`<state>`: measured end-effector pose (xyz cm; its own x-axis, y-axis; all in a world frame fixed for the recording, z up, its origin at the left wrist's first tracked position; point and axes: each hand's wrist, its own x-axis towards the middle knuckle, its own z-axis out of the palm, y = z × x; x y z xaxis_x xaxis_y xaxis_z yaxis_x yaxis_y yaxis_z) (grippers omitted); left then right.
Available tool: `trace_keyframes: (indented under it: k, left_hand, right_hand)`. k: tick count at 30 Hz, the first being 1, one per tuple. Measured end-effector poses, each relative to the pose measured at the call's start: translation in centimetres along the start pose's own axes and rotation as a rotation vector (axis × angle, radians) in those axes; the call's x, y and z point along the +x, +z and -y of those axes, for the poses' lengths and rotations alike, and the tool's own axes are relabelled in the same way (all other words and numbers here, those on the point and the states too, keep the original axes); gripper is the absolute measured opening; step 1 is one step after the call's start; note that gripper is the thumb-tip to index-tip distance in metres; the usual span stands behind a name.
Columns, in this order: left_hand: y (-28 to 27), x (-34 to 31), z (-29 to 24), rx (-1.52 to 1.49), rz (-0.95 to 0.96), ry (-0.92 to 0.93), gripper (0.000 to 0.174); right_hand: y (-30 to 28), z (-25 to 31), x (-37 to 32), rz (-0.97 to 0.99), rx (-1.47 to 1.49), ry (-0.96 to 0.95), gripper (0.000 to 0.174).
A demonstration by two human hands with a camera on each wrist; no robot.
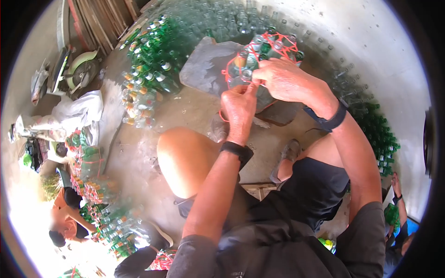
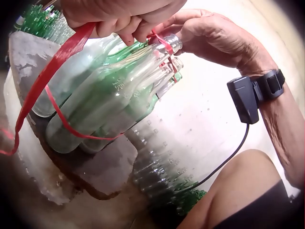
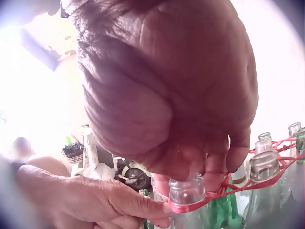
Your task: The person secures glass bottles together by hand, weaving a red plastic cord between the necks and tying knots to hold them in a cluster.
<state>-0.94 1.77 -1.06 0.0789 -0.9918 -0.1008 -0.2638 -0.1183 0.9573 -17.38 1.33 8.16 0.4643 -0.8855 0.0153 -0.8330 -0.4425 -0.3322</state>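
Note:
A bundle of clear and green glass bottles (image 1: 246,74) stands on a grey slab (image 1: 204,69), red plastic strip (image 3: 188,206) wound round the necks. My left hand (image 1: 239,109) pinches the strip beside a clear bottle's neck; its loose tail (image 2: 52,71) hangs below that hand in the left wrist view. My right hand (image 1: 292,82) is at the same neck, fingers bent over the bottle top (image 3: 187,188) and touching the strip. Another loop of strip runs round the bottles' lower bodies in the left wrist view. The right fingertips are partly hidden behind the bottle neck.
Rows of green bottles (image 1: 155,55) stand at the back left, more (image 1: 378,134) along the right wall. Clear bottles line the curved back wall. Tied bundles (image 1: 90,162) and another person (image 1: 69,215) are at the left; part of someone else (image 1: 401,231) shows at lower right.

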Motion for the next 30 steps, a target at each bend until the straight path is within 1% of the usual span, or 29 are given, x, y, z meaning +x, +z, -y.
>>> trace_keyframes:
  k: [2, 4, 5, 7, 8, 10, 11, 13, 14, 16, 18, 20, 21, 25, 27, 28, 30]
  left_hand:
    - [0.0, 0.1, 0.2, 0.046, 0.014, -0.030, 0.042]
    - [-0.2, 0.2, -0.2, 0.138, 0.039, -0.032, 0.044]
    - [-0.3, 0.3, -0.4, 0.143, 0.025, -0.035, 0.044]
    - [-0.5, 0.2, -0.7, 0.155, 0.053, -0.058, 0.044]
    - [-0.7, 0.2, -0.8, 0.154, 0.049, -0.059, 0.044]
    - [-0.8, 0.1, -1.0, 0.148, 0.079, -0.059, 0.045]
    - [-1.0, 0.2, -1.0, 0.141, 0.079, -0.059, 0.045]
    - [-1.0, 0.1, -0.9, 0.156, 0.101, -0.035, 0.043]
    - [-0.9, 0.1, -1.0, 0.145, 0.109, -0.032, 0.043]
    - [-0.9, 0.2, -0.8, 0.134, 0.071, 0.000, 0.042]
    - [-0.9, 0.2, -0.6, 0.127, 0.083, 0.003, 0.042]
    - [-0.7, 0.2, -0.6, 0.164, 0.082, 0.020, 0.042]
    - [-0.7, 0.1, -0.7, 0.146, 0.089, 0.018, 0.042]
    - [-0.8, -0.5, -1.1, 0.131, 0.075, 0.024, 0.043]
    - [-1.0, -0.6, -1.2, 0.110, 0.139, -0.018, 0.047]
    - [-1.0, -0.5, -1.1, 0.106, 0.140, -0.018, 0.047]
    - [-0.9, -0.4, -0.8, 0.098, 0.159, 0.011, 0.046]
  right_hand:
    - [-0.1, -0.7, 0.1, 0.022, 0.104, -0.020, 0.017]
    - [-0.6, -0.8, 0.2, 0.064, 0.132, -0.003, 0.017]
    - [-0.7, -0.7, 0.5, 0.066, 0.137, -0.017, 0.017]
    - [-0.8, -0.7, 0.9, 0.123, 0.147, 0.025, 0.022]
    - [-0.9, -0.7, 1.2, 0.124, 0.147, 0.021, 0.022]
    - [-1.3, -0.9, 1.7, 0.209, 0.132, 0.015, 0.020]
    - [-1.5, -0.8, 1.8, 0.211, 0.126, 0.017, 0.020]
    - [-2.0, -0.4, 1.8, 0.191, -0.004, -0.079, 0.014]
    - [-2.0, -0.4, 1.7, 0.195, -0.015, -0.069, 0.014]
    - [-1.9, -0.3, 1.8, 0.077, -0.211, -0.216, 0.007]
    - [-2.1, -0.1, 1.7, 0.080, -0.257, -0.227, 0.009]
    - [-2.2, -0.2, 1.8, -0.006, -0.389, -0.314, 0.002]
    - [-2.3, -0.1, 2.1, 0.039, -0.417, -0.306, 0.006]
    - [-3.2, 0.1, 2.5, 0.060, -0.453, -0.338, 0.006]
    - [-3.4, 0.1, 2.8, 0.058, -0.521, -0.353, 0.004]
    - [-3.7, -0.1, 3.0, 0.061, -0.524, -0.353, 0.004]
    - [-4.2, -0.6, 3.3, 0.190, -0.583, -0.307, 0.005]
